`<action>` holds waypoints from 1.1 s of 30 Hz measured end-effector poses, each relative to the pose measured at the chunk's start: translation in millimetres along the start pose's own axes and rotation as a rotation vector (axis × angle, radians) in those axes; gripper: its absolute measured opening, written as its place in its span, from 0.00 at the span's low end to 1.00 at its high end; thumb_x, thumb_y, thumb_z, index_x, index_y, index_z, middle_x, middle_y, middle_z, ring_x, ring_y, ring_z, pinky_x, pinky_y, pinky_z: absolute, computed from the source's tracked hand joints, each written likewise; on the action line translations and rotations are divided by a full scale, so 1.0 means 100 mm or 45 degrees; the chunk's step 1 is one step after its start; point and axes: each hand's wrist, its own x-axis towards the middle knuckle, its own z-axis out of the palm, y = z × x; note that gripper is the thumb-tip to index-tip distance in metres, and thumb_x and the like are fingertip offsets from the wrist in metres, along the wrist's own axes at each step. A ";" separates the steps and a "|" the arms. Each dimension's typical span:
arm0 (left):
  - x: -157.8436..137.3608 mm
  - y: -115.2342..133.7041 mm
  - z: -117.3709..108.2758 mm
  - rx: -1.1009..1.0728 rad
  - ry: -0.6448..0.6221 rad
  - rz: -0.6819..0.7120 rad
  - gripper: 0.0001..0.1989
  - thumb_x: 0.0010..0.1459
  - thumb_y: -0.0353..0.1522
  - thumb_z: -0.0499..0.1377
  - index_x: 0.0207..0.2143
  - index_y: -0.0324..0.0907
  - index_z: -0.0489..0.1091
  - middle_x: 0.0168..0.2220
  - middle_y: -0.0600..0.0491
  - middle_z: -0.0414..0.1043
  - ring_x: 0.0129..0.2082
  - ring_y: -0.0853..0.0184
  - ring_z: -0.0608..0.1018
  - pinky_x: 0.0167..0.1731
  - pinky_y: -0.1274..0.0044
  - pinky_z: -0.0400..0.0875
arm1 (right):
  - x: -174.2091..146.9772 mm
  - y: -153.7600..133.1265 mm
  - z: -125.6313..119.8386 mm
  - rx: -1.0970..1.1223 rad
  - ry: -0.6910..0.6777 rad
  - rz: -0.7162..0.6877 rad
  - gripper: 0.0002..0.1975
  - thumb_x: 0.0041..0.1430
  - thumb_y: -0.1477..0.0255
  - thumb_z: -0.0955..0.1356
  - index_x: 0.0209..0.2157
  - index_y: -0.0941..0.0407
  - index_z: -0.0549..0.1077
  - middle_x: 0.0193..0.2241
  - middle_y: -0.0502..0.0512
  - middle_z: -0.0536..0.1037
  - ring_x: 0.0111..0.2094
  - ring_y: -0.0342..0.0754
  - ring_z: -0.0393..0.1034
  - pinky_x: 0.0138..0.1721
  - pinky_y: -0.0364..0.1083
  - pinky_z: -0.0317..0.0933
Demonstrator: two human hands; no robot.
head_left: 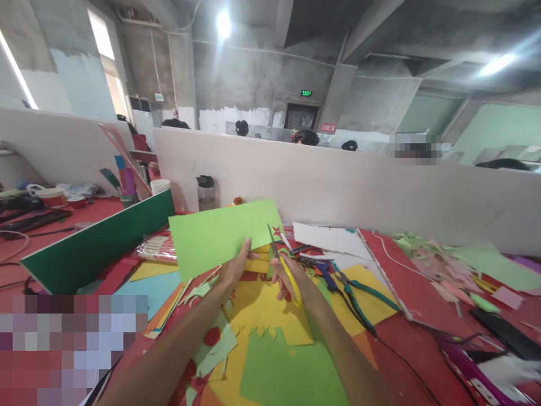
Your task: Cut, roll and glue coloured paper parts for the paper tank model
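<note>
A sheet of light green paper is held up over the desk by my left hand, whose thumb lies across its lower edge. Yellow-handled scissors are in my right hand, with fingers wrapped at the handles. Their blades point up and away, close to the green sheet's right edge; I cannot tell whether they touch it. Below both hands lies yellow paper with a jagged cut edge. Nearer to me is a darker green sheet.
Teal-handled pliers and a blue-handled tool lie to the right. A green board stands at left, near a bottle. Paper scraps cover the far right. A white partition runs behind, with people's heads beyond it.
</note>
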 end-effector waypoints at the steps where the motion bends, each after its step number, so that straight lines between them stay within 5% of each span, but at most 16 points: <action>1: 0.01 -0.01 0.00 -0.003 -0.016 -0.019 0.38 0.57 0.62 0.40 0.31 0.45 0.79 0.41 0.49 0.81 0.43 0.53 0.79 0.47 0.67 0.71 | 0.00 0.00 -0.01 -0.008 -0.005 0.000 0.23 0.60 0.48 0.65 0.44 0.54 0.68 0.23 0.45 0.69 0.15 0.39 0.66 0.11 0.36 0.57; 12: 0.00 0.03 -0.04 -0.001 -0.055 -0.054 0.38 0.57 0.61 0.38 0.30 0.48 0.78 0.44 0.52 0.79 0.45 0.52 0.78 0.51 0.66 0.67 | 0.10 0.20 0.03 0.009 0.015 -0.023 0.21 0.59 0.49 0.65 0.34 0.54 0.63 0.21 0.43 0.70 0.11 0.39 0.65 0.10 0.36 0.59; 23: 0.04 0.00 -0.04 0.110 -0.065 -0.184 0.42 0.53 0.66 0.35 0.31 0.47 0.77 0.39 0.48 0.79 0.41 0.50 0.79 0.45 0.63 0.70 | 0.01 -0.04 0.05 0.016 0.036 -0.066 0.20 0.59 0.50 0.65 0.35 0.54 0.65 0.19 0.43 0.70 0.11 0.38 0.62 0.11 0.36 0.55; 33: 0.01 -0.03 -0.05 0.113 -0.123 0.013 0.40 0.55 0.64 0.34 0.26 0.48 0.74 0.39 0.52 0.78 0.42 0.53 0.78 0.45 0.66 0.70 | 0.00 -0.05 0.03 -0.101 0.103 -0.091 0.24 0.60 0.46 0.63 0.40 0.53 0.66 0.20 0.42 0.65 0.13 0.38 0.57 0.13 0.38 0.56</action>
